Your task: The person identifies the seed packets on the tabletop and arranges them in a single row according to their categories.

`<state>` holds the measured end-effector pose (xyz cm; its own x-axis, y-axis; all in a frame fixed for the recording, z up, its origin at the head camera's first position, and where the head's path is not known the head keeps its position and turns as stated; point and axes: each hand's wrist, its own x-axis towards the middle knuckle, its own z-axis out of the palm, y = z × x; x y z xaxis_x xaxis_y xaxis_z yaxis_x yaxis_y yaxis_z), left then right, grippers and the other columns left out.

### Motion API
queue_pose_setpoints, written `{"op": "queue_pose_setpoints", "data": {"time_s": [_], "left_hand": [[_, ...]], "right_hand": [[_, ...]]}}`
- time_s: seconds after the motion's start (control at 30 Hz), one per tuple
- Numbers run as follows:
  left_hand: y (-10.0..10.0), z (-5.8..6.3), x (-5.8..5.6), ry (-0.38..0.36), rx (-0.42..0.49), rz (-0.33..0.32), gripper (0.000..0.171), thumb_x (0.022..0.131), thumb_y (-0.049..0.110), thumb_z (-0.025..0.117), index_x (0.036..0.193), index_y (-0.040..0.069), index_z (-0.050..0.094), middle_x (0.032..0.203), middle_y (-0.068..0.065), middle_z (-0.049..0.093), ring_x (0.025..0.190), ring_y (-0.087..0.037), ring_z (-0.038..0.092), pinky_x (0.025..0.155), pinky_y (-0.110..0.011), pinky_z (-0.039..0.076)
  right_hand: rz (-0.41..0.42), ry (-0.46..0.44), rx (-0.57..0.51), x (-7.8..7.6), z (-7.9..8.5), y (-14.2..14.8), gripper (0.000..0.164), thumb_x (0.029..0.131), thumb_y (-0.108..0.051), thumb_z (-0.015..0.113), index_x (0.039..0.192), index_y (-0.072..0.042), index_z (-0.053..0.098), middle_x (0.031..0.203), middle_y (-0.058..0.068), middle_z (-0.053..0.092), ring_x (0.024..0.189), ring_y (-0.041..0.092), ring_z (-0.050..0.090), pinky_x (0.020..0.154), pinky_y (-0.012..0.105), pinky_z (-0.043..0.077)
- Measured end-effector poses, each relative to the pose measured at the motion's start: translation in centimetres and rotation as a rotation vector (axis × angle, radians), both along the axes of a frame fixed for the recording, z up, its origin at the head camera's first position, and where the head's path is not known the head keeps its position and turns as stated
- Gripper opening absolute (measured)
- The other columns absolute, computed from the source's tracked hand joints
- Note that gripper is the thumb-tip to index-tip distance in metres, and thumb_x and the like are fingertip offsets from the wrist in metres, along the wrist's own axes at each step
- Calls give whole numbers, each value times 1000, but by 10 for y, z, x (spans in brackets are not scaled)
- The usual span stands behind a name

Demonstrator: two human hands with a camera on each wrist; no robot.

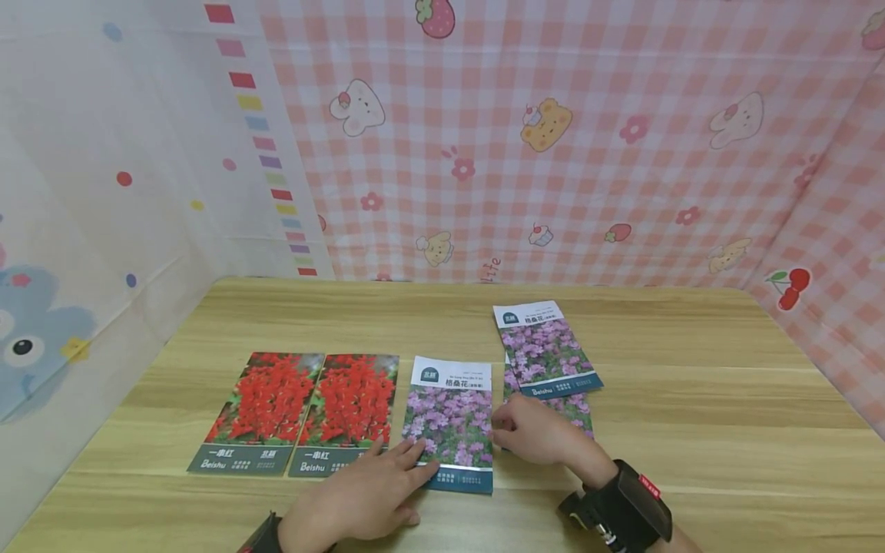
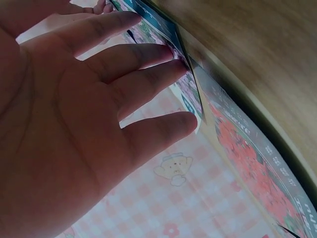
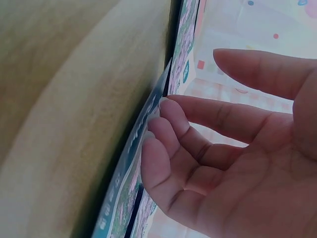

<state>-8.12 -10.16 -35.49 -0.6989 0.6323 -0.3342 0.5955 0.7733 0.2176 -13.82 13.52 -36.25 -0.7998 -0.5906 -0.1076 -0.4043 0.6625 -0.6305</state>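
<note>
Prob. squaring mid. purple-flower pkt (image 1: pixel 452 415) on desk (image 1: pixel 698 415): L hand (image 1: pixel 366 490) spread, fingertips at its lower left; R hand (image 1: pixel 531 432) curled, gripping nothing, by its right edge. Next needs light nudges.

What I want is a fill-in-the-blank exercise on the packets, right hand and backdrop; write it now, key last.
The red packets number ____.
Counting the partly covered one, the purple packets number ____.
The right hand is by the ____ edge of the middle packet.
The cloth behind the table is checked in white and ____.

Missing words: two; three; right; pink
</note>
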Motion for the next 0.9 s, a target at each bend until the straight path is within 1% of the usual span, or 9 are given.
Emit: {"op": "queue_pose_setpoints", "data": {"time_s": [0.1, 0.17, 0.23, 0.33, 0.43, 0.53, 0.67, 0.8, 0.9], "left_hand": [[0, -1, 0, -14, -3, 6, 60, 84, 37, 62, 137, 17, 43, 144, -10, 33, 133, -26, 27, 102, -54, 26], [0, -1, -1, -25, -6, 8, 60, 84, 37, 62, 137, 18, 44, 144, -9, 33, 133, -26, 27, 102, -54, 26], [0, -2, -2, -34, -9, 9, 59, 84, 36, 62, 137, 18, 44, 144, -9, 33, 133, -25, 27, 102, -54, 27], [0, -2, -2, -37, -11, 8, 59, 84, 36, 63, 137, 18, 44, 144, -9, 34, 133, -25, 27, 102, -54, 27], [1, -2, -1, -40, -11, 9, 59, 84, 35, 63, 137, 18, 44, 144, -9, 33, 133, -25, 26, 102, -54, 26], [1, -1, -1, -46, -13, 3, 60, 83, 35, 64, 137, 18, 43, 144, -9, 32, 133, -25, 26, 102, -55, 26], [1, -1, -1, -55, -21, -6, 60, 83, 35, 63, 138, 19, 43, 144, -9, 32, 133, -25, 27, 102, -55, 26], [1, -2, -1, -50, -26, -14, 60, 84, 35, 63, 138, 19, 42, 145, -10, 31, 133, -25, 26, 101, -55, 26], [0, -2, 0, -44, -22, -22, 60, 84, 33, 64, 138, 19, 42, 145, -11, 31, 133, -25, 25, 101, -55, 27]], "right_hand": [[-1, -17, -12, 0, 0, 1, 31, 87, -8, 57, 58, -13, 46, 52, -8, 36, 47, 6, 33, 44, 20, 25], [-11, -34, -20, -1, 0, 1, 28, 87, -9, 57, 60, -11, 51, 53, -8, 39, 48, 7, 35, 45, 21, 27], [-40, -50, -17, -1, 0, 2, 22, 87, -10, 58, 65, -9, 58, 58, -7, 45, 52, 9, 39, 48, 22, 32], [-82, -65, -7, -1, 2, 2, 13, 86, -12, 59, 77, -5, 66, 67, -3, 54, 60, 12, 47, 53, 27, 40], [-102, -79, 3, -1, 2, 2, 12, 86, -13, 61, 82, -4, 66, 72, -2, 57, 64, 13, 50, 57, 29, 42], [-94, -112, -11, -1, 2, 3, 12, 86, -14, 61, 85, -4, 66, 73, -2, 58, 65, 13, 51, 57, 29, 43], [-60, -157, -46, -3, 2, 6, 13, 87, -15, 60, 89, -3, 65, 77, -1, 60, 67, 13, 52, 59, 30, 44], [-23, -168, -74, -5, 2, 8, 15, 88, -16, 60, 90, -2, 66, 78, 0, 60, 68, 13, 52, 59, 30, 44], [-13, -174, -91, -6, 1, 9, 15, 88, -15, 59, 90, -1, 66, 78, -1, 60, 68, 13, 52, 60, 29, 44]]}}
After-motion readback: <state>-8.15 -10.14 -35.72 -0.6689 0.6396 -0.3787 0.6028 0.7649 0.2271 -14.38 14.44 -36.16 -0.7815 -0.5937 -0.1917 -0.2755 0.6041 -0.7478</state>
